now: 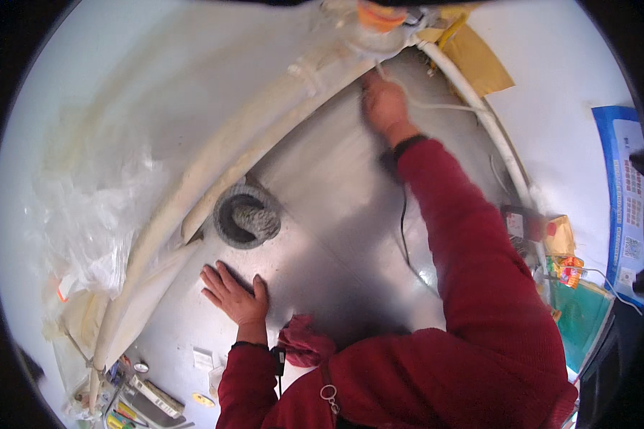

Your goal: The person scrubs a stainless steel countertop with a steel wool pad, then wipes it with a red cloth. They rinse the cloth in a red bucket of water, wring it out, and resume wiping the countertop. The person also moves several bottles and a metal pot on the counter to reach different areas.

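My left hand [236, 296] rests palm down on a grey metal tabletop [322, 214], fingers spread and holding nothing. Just beyond its fingertips stands a round grey container [231, 238] with a pale grey, rough-looking clump [257, 219] inside. My right arm stretches to the table's far corner. There, my right hand [386, 104] is curled beside a thin white cord [434, 105]; the fingers are blurred, and whether they grip anything is unclear. A crumpled dark red cloth [305, 340] lies right of my left wrist, close to my body.
Thick cream-coloured pipes [209, 161] border the table's left side, with clear plastic sheeting [91, 214] beyond. A white pipe [499, 134] bounds the right side. Under my right arm runs a black cable [404, 230]. Packets and small items [150, 397] lie lower left. A blue printed poster [622, 204] hangs right.
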Motion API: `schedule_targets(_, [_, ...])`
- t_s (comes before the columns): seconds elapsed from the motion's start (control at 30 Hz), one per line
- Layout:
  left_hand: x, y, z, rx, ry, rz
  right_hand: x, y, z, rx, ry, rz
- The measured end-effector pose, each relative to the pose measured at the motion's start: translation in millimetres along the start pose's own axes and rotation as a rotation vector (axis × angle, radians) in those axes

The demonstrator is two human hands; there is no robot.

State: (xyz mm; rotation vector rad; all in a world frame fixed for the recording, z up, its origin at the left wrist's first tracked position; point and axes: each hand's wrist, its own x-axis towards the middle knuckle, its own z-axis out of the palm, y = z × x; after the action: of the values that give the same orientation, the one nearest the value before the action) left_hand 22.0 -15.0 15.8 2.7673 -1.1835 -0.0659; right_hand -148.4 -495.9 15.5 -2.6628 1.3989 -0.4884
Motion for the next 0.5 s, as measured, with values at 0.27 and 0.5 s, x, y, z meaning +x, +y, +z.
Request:
schedule_targets(0.27, [0, -3, 3, 0.007, 0.042, 0.028, 18, 93, 12, -0.174, -0.007, 0.161])
schedule_targets(0.5, [0, 0, 1, -0.009, 0.013, -0.004, -56, 129, -21, -0.257, 0.085, 0.257])
